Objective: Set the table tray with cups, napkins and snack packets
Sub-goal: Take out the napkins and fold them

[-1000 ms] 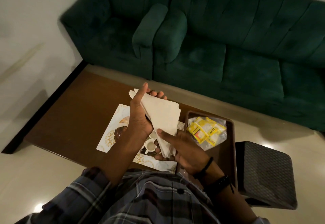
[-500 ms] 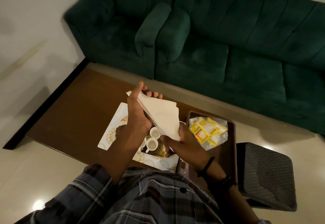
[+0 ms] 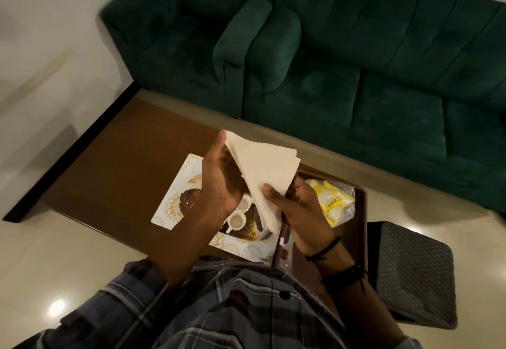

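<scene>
Napkins [image 3: 268, 173], a white folded stack, up in the air between both grips. Left grip [image 3: 219, 181] closed on the stack's far corner, thumb along the edge; right grip [image 3: 298, 211] pinching the near part, thumb on top. Directly beneath: white patterned tray [image 3: 175, 203] with two small cups [image 3: 236, 221], on the brown table [image 3: 131, 162]. Just right of it, brown tray [image 3: 361, 211] holding a clear bag of yellow snack packets [image 3: 334, 200]. Beyond, green sofa [image 3: 356, 61]; dark woven stool [image 3: 410, 274] at right.
</scene>
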Available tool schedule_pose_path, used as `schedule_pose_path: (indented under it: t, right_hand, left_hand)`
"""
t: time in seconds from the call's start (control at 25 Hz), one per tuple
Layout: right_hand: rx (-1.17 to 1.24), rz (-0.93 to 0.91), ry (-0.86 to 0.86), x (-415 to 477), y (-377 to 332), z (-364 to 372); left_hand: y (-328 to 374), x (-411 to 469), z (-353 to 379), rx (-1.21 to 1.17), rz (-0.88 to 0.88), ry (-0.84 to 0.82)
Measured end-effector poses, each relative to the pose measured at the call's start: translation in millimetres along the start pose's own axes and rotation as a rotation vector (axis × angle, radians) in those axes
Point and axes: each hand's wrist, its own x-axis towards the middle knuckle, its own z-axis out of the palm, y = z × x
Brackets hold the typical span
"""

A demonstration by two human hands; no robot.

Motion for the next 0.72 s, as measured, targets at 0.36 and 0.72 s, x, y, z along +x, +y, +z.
schedule_pose_path:
  t: [0.36,0.72]
  right_hand:
    - [-0.035,0.228,-0.106,20,13,7]
    - [-0.208,0.31,-0.078,84,77,21]
  left_hand:
    - [-18,9,-29,0.176,-0.177,0.121]
    - [-34,60,-99,-0.076,-0.068,0.198]
